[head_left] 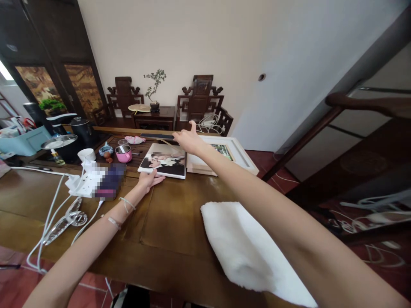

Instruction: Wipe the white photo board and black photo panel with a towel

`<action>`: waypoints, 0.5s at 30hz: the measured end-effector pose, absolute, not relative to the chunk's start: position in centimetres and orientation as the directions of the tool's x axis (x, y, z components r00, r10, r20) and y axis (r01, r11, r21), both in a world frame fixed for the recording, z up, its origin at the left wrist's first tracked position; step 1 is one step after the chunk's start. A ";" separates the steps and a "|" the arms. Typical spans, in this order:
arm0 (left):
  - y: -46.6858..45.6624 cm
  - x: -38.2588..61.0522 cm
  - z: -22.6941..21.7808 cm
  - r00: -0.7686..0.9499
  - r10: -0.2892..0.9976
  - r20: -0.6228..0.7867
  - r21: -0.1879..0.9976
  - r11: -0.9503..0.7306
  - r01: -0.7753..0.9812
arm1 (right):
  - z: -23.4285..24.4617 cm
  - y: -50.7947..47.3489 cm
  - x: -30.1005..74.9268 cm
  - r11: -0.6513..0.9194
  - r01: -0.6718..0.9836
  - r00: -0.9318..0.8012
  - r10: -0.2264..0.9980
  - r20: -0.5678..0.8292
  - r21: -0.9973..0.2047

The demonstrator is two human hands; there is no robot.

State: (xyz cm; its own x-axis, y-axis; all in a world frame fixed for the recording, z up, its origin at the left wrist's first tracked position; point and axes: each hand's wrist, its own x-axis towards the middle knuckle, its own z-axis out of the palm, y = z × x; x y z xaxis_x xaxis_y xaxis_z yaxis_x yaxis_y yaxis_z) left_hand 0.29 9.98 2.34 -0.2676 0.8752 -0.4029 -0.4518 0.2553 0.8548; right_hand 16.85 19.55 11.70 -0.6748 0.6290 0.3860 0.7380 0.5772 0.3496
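Observation:
A photo panel [167,161] with a pale edge and a picture of people on its face lies before me. My left hand [148,181] has it by the near left edge, thumb on top, the other fingers stretched along below. Over the panel's far right corner is my right hand [189,140], one digit raised and the others bent to the left; nothing shows clearly in it, and its palm side is hidden. Close by on the right lies a wide white picture frame [245,159], partly behind my right forearm. A thin light strip crosses the panel's far edge.
Fluffy white cloth [229,244] lies under my right forearm. To the left are a pink cup [123,154], a white power strip [86,184] with cables, a clear claw-like object [69,219] and a black kettle [82,131]. Dark wooden chairs [198,98] stand beyond the table [170,222].

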 end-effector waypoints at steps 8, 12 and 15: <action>13.8 1.2 1.7 -0.308 0.860 -0.406 0.882 0.280 -0.380 | 11.3 19.5 17.1 0.590 0.729 -0.685 0.624 0.376 0.348; 14.8 1.3 1.5 -0.308 0.854 -0.418 0.883 0.303 -0.360 | 10.9 19.4 17.0 0.597 0.724 -0.689 0.615 0.383 0.345; 15.0 1.3 1.5 -0.290 0.854 -0.431 0.872 0.312 -0.378 | 10.5 19.2 17.0 0.600 0.715 -0.699 0.596 0.395 0.358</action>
